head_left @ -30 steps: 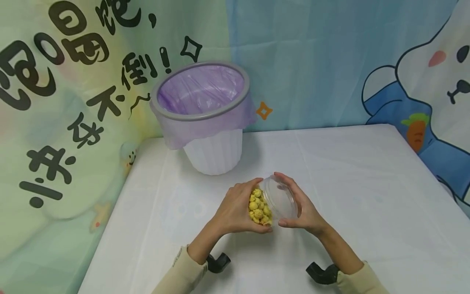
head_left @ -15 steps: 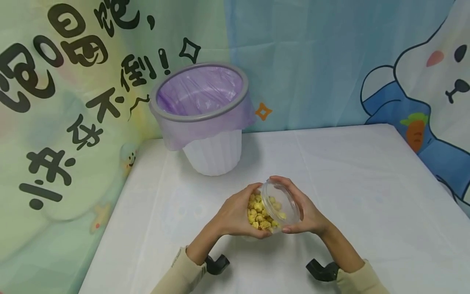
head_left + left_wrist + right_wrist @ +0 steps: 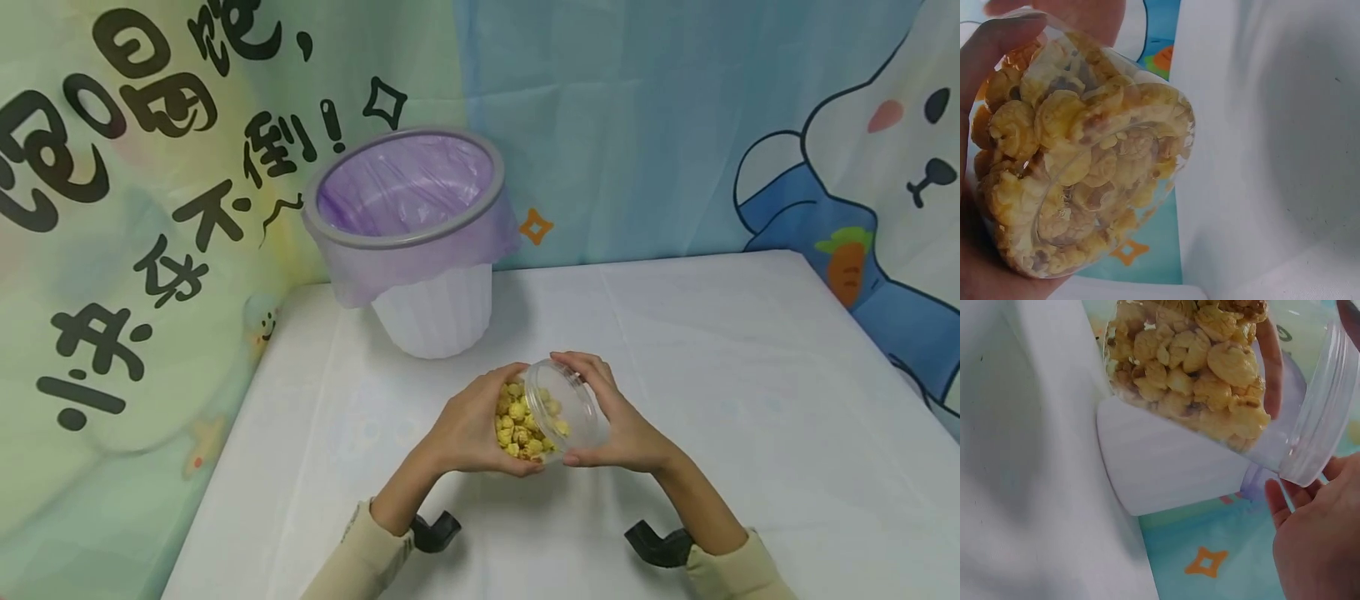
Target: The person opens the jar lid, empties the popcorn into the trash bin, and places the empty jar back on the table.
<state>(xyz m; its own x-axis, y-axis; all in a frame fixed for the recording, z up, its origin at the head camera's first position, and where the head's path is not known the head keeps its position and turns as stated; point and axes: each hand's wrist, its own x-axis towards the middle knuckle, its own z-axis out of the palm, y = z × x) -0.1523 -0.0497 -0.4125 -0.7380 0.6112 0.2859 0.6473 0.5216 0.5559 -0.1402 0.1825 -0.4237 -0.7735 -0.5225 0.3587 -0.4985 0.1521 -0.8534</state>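
Note:
A clear plastic jar of yellow popcorn [image 3: 519, 427] is held tilted above the table, its lidded end toward the right. My left hand [image 3: 471, 429] grips the jar's body, thumb on the near side and fingers on the far side. On the clear lid [image 3: 564, 407], my right hand [image 3: 628, 427] holds the rim between thumb and fingers. The lid is on the jar's mouth in the right wrist view, where popcorn [image 3: 1191, 375] fills the lower part. The jar's rounded base [image 3: 1104, 181] faces the left wrist camera.
A white bin [image 3: 438, 312] with a grey rim and purple liner [image 3: 412, 187] stands at the back left of the white-covered table [image 3: 735, 400]. Behind it hangs a printed cloth [image 3: 645, 133] with lettering and a cartoon animal. Each wrist wears a black camera mount [image 3: 437, 533].
Both hands first lowered and turned the jar a little, bringing popcorn into view through the lid. Since then they have shifted slightly left and up. The grips look the same.

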